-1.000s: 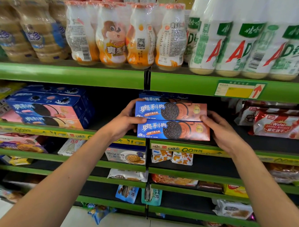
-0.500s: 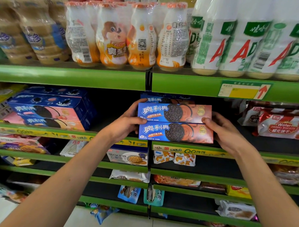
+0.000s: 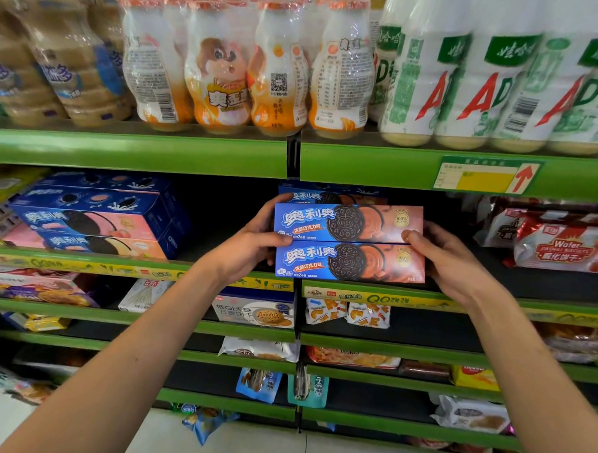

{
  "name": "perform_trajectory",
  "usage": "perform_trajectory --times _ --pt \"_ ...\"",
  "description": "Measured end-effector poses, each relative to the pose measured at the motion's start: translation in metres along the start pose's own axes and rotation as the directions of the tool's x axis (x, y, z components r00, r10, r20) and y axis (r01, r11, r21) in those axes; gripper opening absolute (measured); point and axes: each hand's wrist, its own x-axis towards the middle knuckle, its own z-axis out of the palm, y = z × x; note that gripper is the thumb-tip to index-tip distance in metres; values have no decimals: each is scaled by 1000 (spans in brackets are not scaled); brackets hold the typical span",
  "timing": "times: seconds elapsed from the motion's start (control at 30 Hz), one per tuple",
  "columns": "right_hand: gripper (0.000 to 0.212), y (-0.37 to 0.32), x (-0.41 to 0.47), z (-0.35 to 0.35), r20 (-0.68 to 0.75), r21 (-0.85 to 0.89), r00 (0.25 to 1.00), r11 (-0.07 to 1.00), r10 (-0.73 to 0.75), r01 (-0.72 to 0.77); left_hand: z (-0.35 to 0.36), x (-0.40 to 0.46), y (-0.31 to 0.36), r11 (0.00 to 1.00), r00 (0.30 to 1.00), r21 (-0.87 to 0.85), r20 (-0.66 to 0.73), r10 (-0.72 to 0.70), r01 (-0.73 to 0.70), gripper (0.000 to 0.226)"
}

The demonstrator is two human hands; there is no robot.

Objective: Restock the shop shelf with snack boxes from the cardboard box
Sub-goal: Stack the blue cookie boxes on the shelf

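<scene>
Here both hands held a stack of two blue cookie boxes at the shelf front. The upper box [image 3: 348,223] lay flat on the lower box [image 3: 350,261], long printed faces toward the camera, edges lined up. The left hand [image 3: 247,245] gripped the stack's left end: thumb hooked over the front near the seam between the boxes, fingers [image 3: 274,204] curled behind the upper box. The right hand [image 3: 448,258] gripped the right end, thumb pressed on the upper box's front corner, the other fingers hidden behind the stack. Both hands were closed on the stack, not loose.

The lower box sat right at the green shelf edge [image 3: 373,293], just above its yellow price strip; could not tell if it rested on the shelf or hung just over it. A third matching box [image 3: 326,195] stood behind, partly hidden.

To the left on the same shelf: a pile of blue and pink cookie boxes [image 3: 92,224]. To the right: red wafer packs [image 3: 560,244]. On the shelf above: wrapped drink bottles [image 3: 249,66].
</scene>
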Motion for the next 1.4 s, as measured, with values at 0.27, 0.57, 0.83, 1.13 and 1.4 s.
perform_trajectory --times 0.27,0.57,0.83,1.13,1.4 --pt "32 -4 -1 4 -29 6 999 999 39 -39 0 -1 1 1000 1000 25 10 15 -15 67" --pt "31 -6 -3 6 -38 13 998 999 41 -40 0 -1 -1 1000 1000 -3 22 18 -18 71" --pt "33 -7 -4 6 -33 5 999 999 43 -43 -2 -1 -2 1000 1000 5 17 25 -25 67" --pt "45 -9 -9 5 41 -37 999 999 25 -23 0 0 -2 1000 1000 -24 -26 17 -17 52" --pt "101 -9 -3 2 150 -100 987 994 49 -34 -10 4 -5 963 995 -268 -87 -39 14 54"
